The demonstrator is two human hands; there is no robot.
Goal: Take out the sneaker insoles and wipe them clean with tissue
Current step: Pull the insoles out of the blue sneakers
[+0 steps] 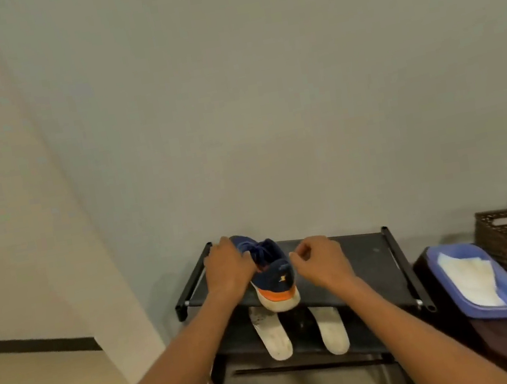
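Navy sneaker (273,271) heel nearest; toe pointing away

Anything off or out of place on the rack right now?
Two things. The sneaker sits with its heel hanging over the front edge of the top shelf. On the lower shelf, the left insole carries dark smudges; the right insole looks cleaner.

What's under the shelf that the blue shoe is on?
A smudged insole and a second insole lie side by side on the lower shelf. The top shelf hides their far ends.
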